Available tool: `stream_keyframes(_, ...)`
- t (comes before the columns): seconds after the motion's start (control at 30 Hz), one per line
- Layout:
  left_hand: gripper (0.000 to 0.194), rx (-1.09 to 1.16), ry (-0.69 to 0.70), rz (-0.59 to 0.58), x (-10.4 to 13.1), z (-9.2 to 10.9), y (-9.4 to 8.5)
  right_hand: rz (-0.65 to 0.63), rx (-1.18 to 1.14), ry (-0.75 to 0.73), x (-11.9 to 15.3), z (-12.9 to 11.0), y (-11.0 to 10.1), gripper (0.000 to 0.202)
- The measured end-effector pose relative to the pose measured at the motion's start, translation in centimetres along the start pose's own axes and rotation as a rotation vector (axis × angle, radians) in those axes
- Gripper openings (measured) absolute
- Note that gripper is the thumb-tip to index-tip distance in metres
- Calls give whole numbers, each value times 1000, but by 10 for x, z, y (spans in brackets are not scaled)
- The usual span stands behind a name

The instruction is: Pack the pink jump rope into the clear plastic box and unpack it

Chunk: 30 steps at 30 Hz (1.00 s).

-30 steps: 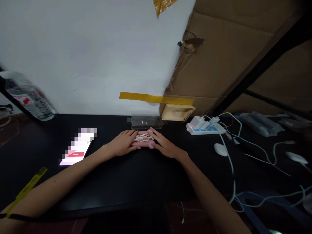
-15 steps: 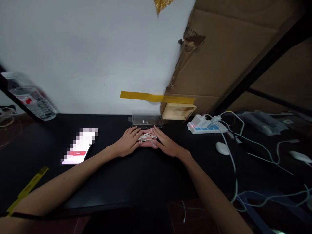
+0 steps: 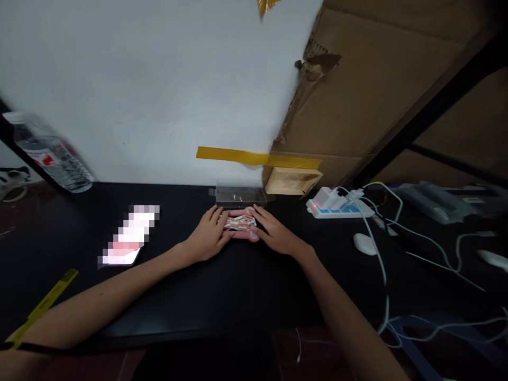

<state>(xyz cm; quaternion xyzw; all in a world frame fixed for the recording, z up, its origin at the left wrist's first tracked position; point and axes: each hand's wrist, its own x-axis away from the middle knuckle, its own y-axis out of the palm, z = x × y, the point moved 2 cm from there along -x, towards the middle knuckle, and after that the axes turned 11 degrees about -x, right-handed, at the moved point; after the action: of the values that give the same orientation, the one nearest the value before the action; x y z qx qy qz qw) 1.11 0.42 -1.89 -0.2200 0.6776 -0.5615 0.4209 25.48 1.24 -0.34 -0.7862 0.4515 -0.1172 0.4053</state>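
On the black desk lies a pink tray-like holder [image 3: 238, 234] with rounded ends, and several small white and pink sticks [image 3: 240, 222] are heaped inside it. My left hand [image 3: 207, 234] rests over its left end, fingers wrapped on it and covering that end. My right hand [image 3: 275, 230] grips the right end, with the fingers at the upper corner and the thumb near the lower one. Just behind the holder stands a clear plastic box [image 3: 240, 194].
A lit phone [image 3: 129, 235] and yellow strip [image 3: 47, 301] lie left, a water bottle [image 3: 53, 159] behind them. A wooden frame [image 3: 292, 181] leans at the back. Right are a power strip [image 3: 339, 209], white mouse [image 3: 364, 244] and loose cables [image 3: 383, 275].
My hands have moved slightly apart, showing more of the holder's right end. The camera view has shifted a little.
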Motion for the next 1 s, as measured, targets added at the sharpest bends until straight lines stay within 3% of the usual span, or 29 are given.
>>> stream_keyframes(0.3, 54, 65, 35, 11, -6, 6, 4, 5, 49, -22, -5, -7, 10, 70)
stream_keyframes(0.57, 65, 20, 3, -14, -5, 7, 0, -80, 133, -65, -7, -18, 13, 73)
stream_keyframes(0.7, 71, 20, -10, 9, -9, -1, -6, -83, 135, -91, -5, -15, 11, 69)
stream_keyframes(0.83, 69, 68, -6, -58, -13, -17, -8, -85, 104, -149, -3, -12, 6, 59)
stream_keyframes(1.0, 68, 70, 48, -123, -15, -30, -13, -79, 80, -95, 13, 1, -15, 60)
